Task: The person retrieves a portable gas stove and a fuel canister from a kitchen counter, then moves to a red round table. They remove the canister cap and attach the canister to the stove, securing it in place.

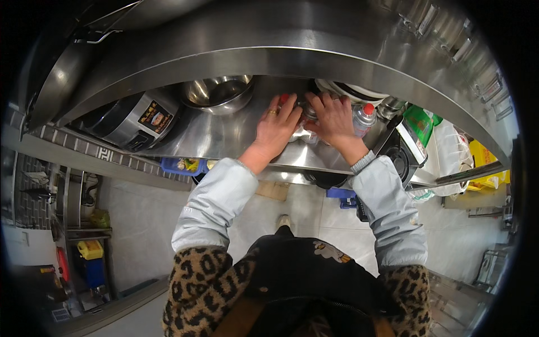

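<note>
a grey floor [303, 216] and a steel counter [210, 137] make up the kitchen around the person, with a steel bowl [223, 105] standing on the counter. a rice cooker [132, 121] sits left of the bowl, a black stove [400, 160] well to its right, and a green bag [420, 126] beyond that on the same side.

both bare hands reach in to the right of the bowl. the left hand [273, 132], the one nearer the bowl, lies over a red-capped bottle [284, 98]; its fingers are bent and slightly apart by the cap, but whether they grip cannot be told. the right hand [335, 121] is farther right of the bowl, over some clear containers [304, 135], fingers curved and a little spread; their hold is hidden too. a second bottle [365, 119], also red-capped, stands just beyond it from the bowl.

the work looks under way rather than finished: both hands are already at the containers, none seems raised, and the second bottle appears left unhandled.
</note>
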The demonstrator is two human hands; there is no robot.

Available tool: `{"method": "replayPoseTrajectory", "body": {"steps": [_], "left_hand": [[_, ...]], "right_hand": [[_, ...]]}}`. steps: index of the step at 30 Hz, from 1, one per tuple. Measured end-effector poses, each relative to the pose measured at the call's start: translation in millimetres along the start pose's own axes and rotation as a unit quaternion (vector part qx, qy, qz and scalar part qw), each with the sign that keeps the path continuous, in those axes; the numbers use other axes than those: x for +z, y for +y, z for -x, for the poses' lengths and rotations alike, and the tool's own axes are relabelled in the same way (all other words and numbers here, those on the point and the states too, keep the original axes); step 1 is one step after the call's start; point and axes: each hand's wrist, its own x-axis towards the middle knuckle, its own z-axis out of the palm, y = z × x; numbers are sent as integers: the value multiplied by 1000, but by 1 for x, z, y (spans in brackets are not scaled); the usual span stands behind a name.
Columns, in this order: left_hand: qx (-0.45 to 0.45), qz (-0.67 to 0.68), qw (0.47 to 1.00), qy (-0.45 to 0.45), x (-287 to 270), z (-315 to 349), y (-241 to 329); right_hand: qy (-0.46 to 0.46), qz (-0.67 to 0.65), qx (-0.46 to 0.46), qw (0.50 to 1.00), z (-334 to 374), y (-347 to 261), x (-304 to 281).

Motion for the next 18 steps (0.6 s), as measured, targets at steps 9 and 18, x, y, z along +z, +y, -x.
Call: {"method": "replayPoseTrajectory", "body": {"steps": [9,18], "left_hand": [[-15,-43,999,16,13,-15,1],[-58,17,998,-13,-3,-15,7]], "right_hand": [[11,-18,36,999,-4,-5,5],[39,-24,29,999,-8,-3,6]]}}
